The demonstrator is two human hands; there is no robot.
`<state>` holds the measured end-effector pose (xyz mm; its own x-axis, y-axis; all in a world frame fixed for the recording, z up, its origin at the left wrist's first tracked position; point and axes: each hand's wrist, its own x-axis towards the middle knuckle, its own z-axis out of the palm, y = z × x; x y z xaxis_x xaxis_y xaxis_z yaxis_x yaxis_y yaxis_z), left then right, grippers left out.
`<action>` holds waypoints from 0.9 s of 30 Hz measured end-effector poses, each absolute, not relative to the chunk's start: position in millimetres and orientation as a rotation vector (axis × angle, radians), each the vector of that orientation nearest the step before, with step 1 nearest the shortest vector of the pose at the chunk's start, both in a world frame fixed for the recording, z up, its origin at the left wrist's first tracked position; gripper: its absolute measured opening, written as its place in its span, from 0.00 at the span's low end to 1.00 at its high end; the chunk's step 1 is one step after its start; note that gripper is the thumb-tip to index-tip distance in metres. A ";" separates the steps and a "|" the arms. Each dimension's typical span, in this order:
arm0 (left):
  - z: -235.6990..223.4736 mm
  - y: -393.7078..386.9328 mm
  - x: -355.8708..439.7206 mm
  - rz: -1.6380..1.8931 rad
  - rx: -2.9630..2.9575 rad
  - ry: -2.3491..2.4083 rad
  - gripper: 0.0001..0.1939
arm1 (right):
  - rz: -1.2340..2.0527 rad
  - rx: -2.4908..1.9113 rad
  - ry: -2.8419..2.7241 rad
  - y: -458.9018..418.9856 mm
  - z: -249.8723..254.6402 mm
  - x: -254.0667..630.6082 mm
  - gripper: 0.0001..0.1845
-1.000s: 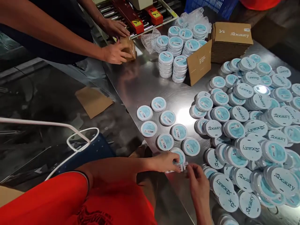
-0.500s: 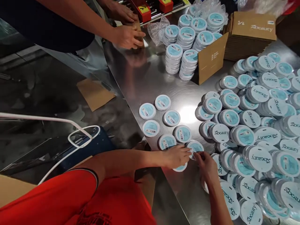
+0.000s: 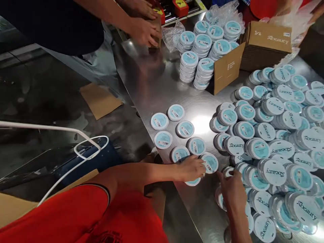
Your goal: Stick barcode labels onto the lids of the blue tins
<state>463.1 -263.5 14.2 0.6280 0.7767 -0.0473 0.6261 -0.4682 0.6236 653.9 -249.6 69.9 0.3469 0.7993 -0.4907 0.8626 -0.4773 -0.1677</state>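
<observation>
If the round tins (image 3: pixel 162 140) along the steel counter's (image 3: pixel 152 84) front edge get nudged, what could go wrong?
— They could slide off that edge.
Head view, the hands?
— Left hand (image 3: pixel 191 168): half-curled, fingers against a labelled tin (image 3: pixel 210 163), grip unclear. Right hand (image 3: pixel 233 192): open, just beside a piled tin (image 3: pixel 227 171).

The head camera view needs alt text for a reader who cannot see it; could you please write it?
A person's left hand rests on round blue-labelled containers on a steel table, while the right hand reaches toward a large heap of identical containers. Opposite, a co-worker's hands grip a small cardboard box beside stacked containers and flattened cartons.
</observation>
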 end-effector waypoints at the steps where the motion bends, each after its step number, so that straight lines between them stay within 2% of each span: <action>1: 19.6 -264.5 459.4 0.335 2.142 1.121 0.11 | -0.959 2.534 1.571 -260.2 77.6 651.4 0.30; 4: 35.0 -276.7 445.3 0.428 1.690 1.165 0.16 | -1.629 2.517 1.588 -298.0 94.4 633.7 0.24; 6: 42.1 -289.9 435.1 0.456 1.392 1.130 0.17 | -1.836 2.431 1.566 -320.4 98.9 618.2 0.22; 9: 46.9 -309.2 421.4 0.431 1.179 1.099 0.14 | -1.843 2.458 1.574 -343.0 97.9 599.1 0.22; 12: 48.4 -321.6 411.3 0.430 1.031 1.062 0.21 | -1.833 2.496 1.537 -357.0 93.9 586.7 0.23; 16: 48.4 -328.3 403.7 0.392 1.016 1.083 0.06 | -1.743 2.588 1.495 -371.3 90.4 576.0 0.22; 17: 47.9 -329.3 402.4 0.376 1.038 1.102 0.04 | -1.726 2.610 1.492 -374.2 89.7 574.0 0.22; 23: 37.2 -338.0 395.3 0.258 1.118 1.148 0.09 | -1.676 2.526 1.527 -385.4 76.6 571.0 0.23; 27: 23.9 -344.3 390.7 0.156 1.273 1.169 0.12 | -1.430 2.764 1.343 -378.5 63.8 579.8 0.24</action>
